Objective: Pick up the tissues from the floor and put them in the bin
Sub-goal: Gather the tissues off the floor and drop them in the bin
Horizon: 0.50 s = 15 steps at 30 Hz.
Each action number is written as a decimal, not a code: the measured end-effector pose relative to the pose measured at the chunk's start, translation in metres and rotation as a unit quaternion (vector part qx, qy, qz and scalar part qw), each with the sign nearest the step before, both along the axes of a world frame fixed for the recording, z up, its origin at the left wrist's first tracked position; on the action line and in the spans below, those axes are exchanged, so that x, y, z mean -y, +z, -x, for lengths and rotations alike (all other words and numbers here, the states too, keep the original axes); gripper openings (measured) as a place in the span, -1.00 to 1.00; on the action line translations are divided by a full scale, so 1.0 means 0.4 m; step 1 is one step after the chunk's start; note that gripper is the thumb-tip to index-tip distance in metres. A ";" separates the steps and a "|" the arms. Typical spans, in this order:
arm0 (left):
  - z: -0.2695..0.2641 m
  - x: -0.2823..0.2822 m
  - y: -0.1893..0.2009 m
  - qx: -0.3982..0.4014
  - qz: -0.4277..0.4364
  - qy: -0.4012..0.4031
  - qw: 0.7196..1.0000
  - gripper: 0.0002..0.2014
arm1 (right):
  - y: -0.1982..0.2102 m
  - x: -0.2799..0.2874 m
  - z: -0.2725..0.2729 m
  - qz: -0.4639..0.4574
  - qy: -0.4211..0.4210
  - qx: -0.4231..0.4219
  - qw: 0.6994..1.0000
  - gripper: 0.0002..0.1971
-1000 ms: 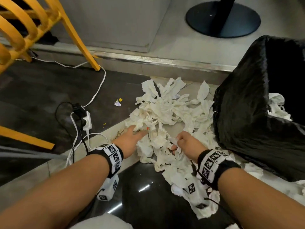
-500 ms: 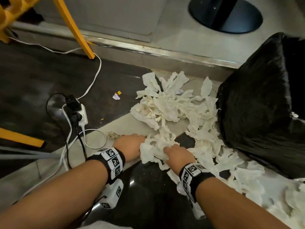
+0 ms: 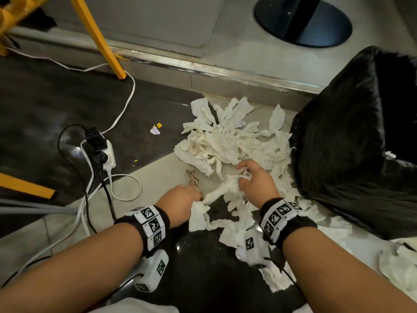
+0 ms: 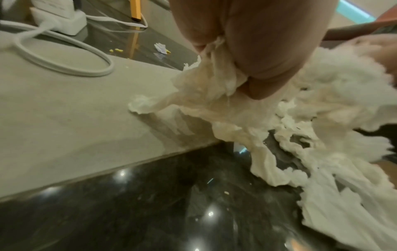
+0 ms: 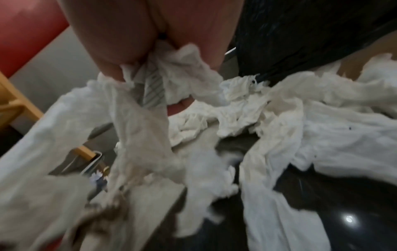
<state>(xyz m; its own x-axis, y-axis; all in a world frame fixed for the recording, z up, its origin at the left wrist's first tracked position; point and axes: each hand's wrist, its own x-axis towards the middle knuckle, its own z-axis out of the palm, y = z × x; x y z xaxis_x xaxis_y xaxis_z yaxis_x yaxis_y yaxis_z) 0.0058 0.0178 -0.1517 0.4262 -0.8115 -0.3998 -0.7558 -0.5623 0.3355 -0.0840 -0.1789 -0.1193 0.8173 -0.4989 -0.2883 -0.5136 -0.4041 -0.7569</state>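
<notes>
Now | my left hand (image 3: 180,203) clenched on a tissue wad (image 4: 206,95) low over the floor (image 3: 67,105) | my right hand (image 3: 257,179) gripping tissues (image 5: 154,95) | loose tissues (image 3: 221,143) heaped on floor just beside bin (image 3: 352,141), some touching its black liner
</notes>
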 end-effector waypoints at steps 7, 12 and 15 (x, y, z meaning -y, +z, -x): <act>0.063 0.038 0.021 0.031 -0.047 -0.114 0.992 -0.65 | 0.051 0.081 0.024 -0.020 -0.049 0.008 0.999 -0.81; 0.130 0.076 0.003 0.055 -0.088 -0.248 0.963 -0.38 | 0.070 0.109 0.054 0.069 0.006 -0.046 0.997 -0.75; 0.162 0.099 -0.015 0.083 -0.162 -0.300 0.937 -0.39 | 0.067 0.118 0.071 0.116 0.059 -0.103 0.986 -0.81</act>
<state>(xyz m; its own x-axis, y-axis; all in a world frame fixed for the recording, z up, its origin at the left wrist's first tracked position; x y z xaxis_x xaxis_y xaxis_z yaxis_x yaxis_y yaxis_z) -0.0591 -0.0217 -0.1576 0.0109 -0.7729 -0.6344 -0.9949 -0.0720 0.0707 -0.1122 -0.2260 -0.0926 0.8097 -0.4755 -0.3439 -0.5858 -0.6198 -0.5222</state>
